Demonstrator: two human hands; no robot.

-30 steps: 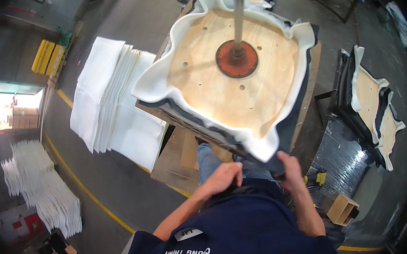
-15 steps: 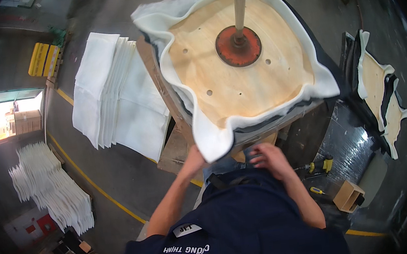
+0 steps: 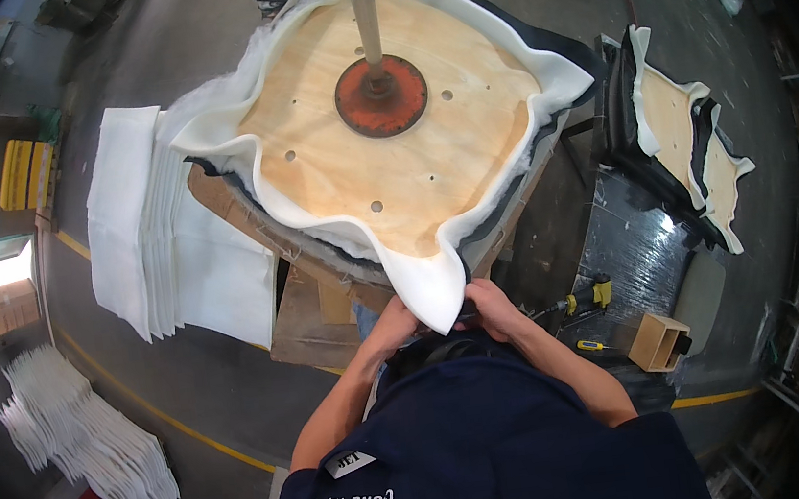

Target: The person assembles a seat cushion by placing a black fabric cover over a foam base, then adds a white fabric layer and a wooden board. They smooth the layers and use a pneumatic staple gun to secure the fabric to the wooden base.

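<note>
In front of me a square plywood seat board lies on thick white foam, whose wavy edges curl up around it. Dark fabric shows beneath the foam. A round red press pad on a metal rod bears down on the board's middle. One foam corner points at my body, with both hands beneath it. My left hand is closed at the left of that corner, its fingertips hidden by the foam. My right hand pinches the dark fabric on the right side.
A stack of white sheets stands left of the worktable, with another white stack farther left. Right are more padded boards, a yellow-black power drill, a yellow-handled tool and a small wooden box.
The padded board has turned, so a corner now points straight at me. My right hand, loose with fingers apart before, has come in and closed at this corner beside my left.
</note>
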